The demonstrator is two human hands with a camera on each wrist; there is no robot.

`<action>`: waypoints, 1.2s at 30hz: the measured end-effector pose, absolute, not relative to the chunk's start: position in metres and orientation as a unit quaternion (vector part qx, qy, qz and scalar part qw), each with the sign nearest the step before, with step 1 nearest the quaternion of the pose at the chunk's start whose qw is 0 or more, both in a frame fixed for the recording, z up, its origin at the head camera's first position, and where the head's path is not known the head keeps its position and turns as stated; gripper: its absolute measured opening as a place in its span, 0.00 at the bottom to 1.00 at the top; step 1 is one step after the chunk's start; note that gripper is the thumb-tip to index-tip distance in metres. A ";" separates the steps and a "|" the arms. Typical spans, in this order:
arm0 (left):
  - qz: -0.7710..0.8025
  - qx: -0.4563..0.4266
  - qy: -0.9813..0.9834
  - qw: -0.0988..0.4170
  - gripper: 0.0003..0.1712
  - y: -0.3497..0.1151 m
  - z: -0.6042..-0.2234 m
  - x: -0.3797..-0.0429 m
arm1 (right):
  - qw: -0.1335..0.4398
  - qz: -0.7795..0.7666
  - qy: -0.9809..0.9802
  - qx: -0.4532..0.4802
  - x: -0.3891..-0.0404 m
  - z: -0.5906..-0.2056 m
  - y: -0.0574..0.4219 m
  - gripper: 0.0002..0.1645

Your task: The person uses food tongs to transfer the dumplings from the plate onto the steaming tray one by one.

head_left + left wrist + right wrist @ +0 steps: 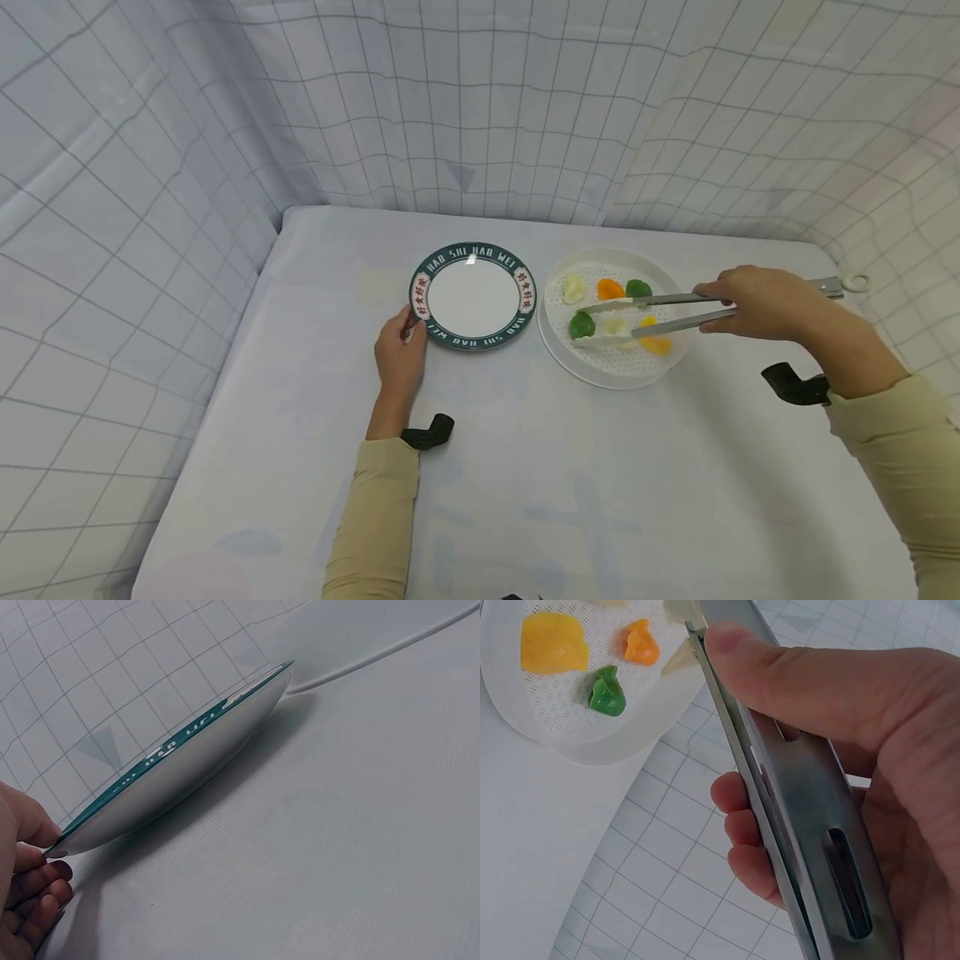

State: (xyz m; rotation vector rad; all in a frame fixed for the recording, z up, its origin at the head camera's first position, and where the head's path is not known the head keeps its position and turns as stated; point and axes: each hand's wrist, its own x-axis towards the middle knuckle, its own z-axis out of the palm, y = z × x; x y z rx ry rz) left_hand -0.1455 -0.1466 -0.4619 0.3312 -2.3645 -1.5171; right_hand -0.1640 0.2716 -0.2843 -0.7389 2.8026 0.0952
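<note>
On the left, my left hand (401,354) pinches the rim of a white plate (474,300) with a green lettered border. In the left wrist view the thumb lies over the rim of the plate (187,765), with fingers below. My right hand (772,304) grips metal tongs (684,322) across their arms. Their pale tips are spread over a white round steamer tray (615,382), either side of a green dumpling (581,325); whether they touch it I cannot tell. A pale dumpling (615,326) lies between the arms.
Also in the tray are another green dumpling (638,288), an orange one (610,288), a yellow-orange one (657,344) and a pale one (574,289). The tray stands close to the plate's right side. Checked cloth (480,108) hangs behind the white table (525,467).
</note>
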 end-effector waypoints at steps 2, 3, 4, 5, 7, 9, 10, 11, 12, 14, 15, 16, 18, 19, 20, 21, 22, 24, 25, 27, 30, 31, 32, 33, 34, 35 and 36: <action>-0.532 0.115 -0.824 0.155 0.24 -0.146 -0.462 -0.146 | 0.121 0.031 0.960 -0.251 -0.164 -0.284 0.272 0.30; -0.533 0.115 -0.824 0.155 0.24 -0.146 -0.461 -0.146 | 0.121 0.031 0.960 -0.250 -0.164 -0.284 0.272 0.30; -0.534 0.114 -0.823 0.156 0.24 -0.146 -0.461 -0.147 | 0.121 0.031 0.961 -0.248 -0.164 -0.284 0.272 0.30; -0.535 0.115 -0.822 0.156 0.24 -0.146 -0.460 -0.147 | 0.120 0.030 0.961 -0.249 -0.165 -0.284 0.272 0.30; -0.535 0.116 -0.822 0.158 0.24 -0.145 -0.460 -0.147 | 0.118 0.029 0.961 -0.249 -0.165 -0.283 0.273 0.30; -0.534 0.115 -0.822 0.159 0.24 -0.145 -0.459 -0.148 | 0.118 0.029 0.961 -0.249 -0.165 -0.283 0.273 0.30; -0.533 0.115 -0.823 0.160 0.24 -0.145 -0.459 -0.148 | 0.118 0.029 0.961 -0.249 -0.166 -0.283 0.273 0.30; -0.532 0.115 -0.823 0.160 0.24 -0.145 -0.459 -0.148 | 0.118 0.028 0.961 -0.249 -0.166 -0.283 0.273 0.31; -0.532 0.115 -0.823 0.160 0.24 -0.145 -0.458 -0.148 | 0.119 0.027 0.961 -0.248 -0.166 -0.283 0.273 0.31; -0.533 0.115 -0.823 0.160 0.24 -0.144 -0.458 -0.149 | 0.120 0.023 0.962 -0.246 -0.166 -0.283 0.274 0.32; -0.533 0.116 -0.823 0.160 0.24 -0.144 -0.457 -0.149 | 0.120 0.021 0.962 -0.245 -0.166 -0.284 0.275 0.33; -0.533 0.116 -0.823 0.158 0.24 -0.144 -0.457 -0.149 | 0.120 0.017 0.962 -0.244 -0.166 -0.283 0.276 0.33; -0.531 0.118 -0.825 0.155 0.24 -0.144 -0.458 -0.149 | 0.122 0.009 0.963 -0.241 -0.166 -0.283 0.279 0.35; -0.530 0.119 -0.825 0.153 0.24 -0.144 -0.459 -0.149 | 0.122 0.005 0.964 -0.237 -0.166 -0.282 0.281 0.36; -0.530 0.120 -0.826 0.151 0.24 -0.144 -0.459 -0.149 | 0.123 0.002 0.965 -0.233 -0.165 -0.282 0.282 0.37; -0.529 0.121 -0.827 0.149 0.24 -0.144 -0.460 -0.149 | 0.122 -0.002 0.966 -0.229 -0.164 -0.281 0.284 0.38; -0.528 0.121 -0.827 0.148 0.24 -0.144 -0.460 -0.149 | 0.122 -0.009 0.967 -0.224 -0.163 -0.280 0.287 0.39; -0.527 0.122 -0.828 0.147 0.24 -0.143 -0.462 -0.149 | 0.113 -0.025 0.971 -0.210 -0.159 -0.278 0.293 0.41; -0.528 0.121 -0.827 0.148 0.24 -0.143 -0.462 -0.149 | 0.105 -0.034 0.973 -0.202 -0.156 -0.278 0.297 0.42; -0.528 0.120 -0.827 0.148 0.24 -0.143 -0.462 -0.148 | 0.080 -0.064 0.978 -0.180 -0.149 -0.280 0.305 0.44; -0.526 0.122 -0.829 0.149 0.24 -0.143 -0.462 -0.147 | 0.026 -0.127 0.983 -0.126 -0.136 -0.293 0.316 0.45; -0.524 0.122 -0.829 0.149 0.24 -0.143 -0.462 -0.146 | 0.008 -0.150 0.983 -0.102 -0.131 -0.300 0.318 0.43; -0.523 0.123 -0.830 0.150 0.24 -0.143 -0.463 -0.146 | -0.012 -0.175 0.981 -0.077 -0.126 -0.308 0.320 0.41; -0.521 0.124 -0.831 0.150 0.24 -0.144 -0.463 -0.146 | -0.031 -0.198 0.978 -0.050 -0.121 -0.317 0.322 0.38; -0.519 0.124 -0.832 0.151 0.25 -0.145 -0.464 -0.146 | -0.043 -0.218 0.975 -0.019 -0.117 -0.326 0.323 0.35; -0.519 0.124 -0.832 0.152 0.25 -0.146 -0.465 -0.146 | -0.051 -0.239 0.970 0.015 -0.113 -0.335 0.323 0.35; -0.519 0.124 -0.832 0.153 0.25 -0.147 -0.466 -0.146 | -0.060 -0.258 0.963 0.048 -0.110 -0.343 0.323 0.32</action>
